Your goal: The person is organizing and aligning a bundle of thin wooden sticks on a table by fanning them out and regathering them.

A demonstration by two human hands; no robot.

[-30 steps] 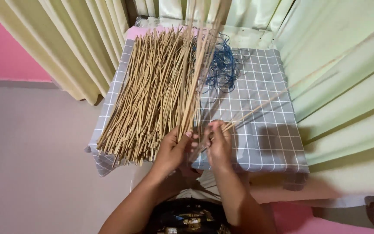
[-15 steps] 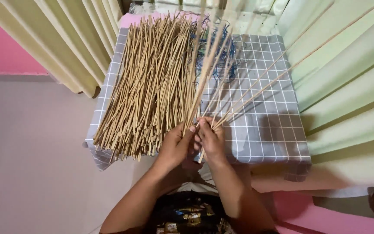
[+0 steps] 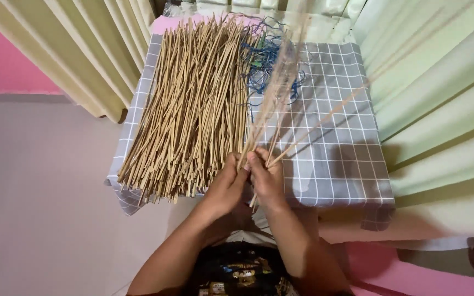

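A big heap of thin tan sticks [image 3: 193, 109] lies on the left half of a table under a grey checked cloth [image 3: 336, 159]. My left hand [image 3: 227, 183] and my right hand [image 3: 267, 178] meet at the table's near edge. Both grip the lower ends of a small bundle of long sticks [image 3: 281, 93]. The bundle rises from my hands and fans out up and to the right, blurred at its top. A tangle of blue string [image 3: 267, 60] lies at the far middle of the cloth, partly behind the raised sticks.
Pale yellow curtains [image 3: 83, 49] hang at the left and pale green curtains [image 3: 440, 98] at the right. A pink wall [image 3: 6, 66] shows at far left, grey floor [image 3: 39, 208] below it. The right half of the cloth carries shadows only.
My hands have come together on the held sticks and shifted slightly toward the middle. The bundle has swung more upright and fanned out.
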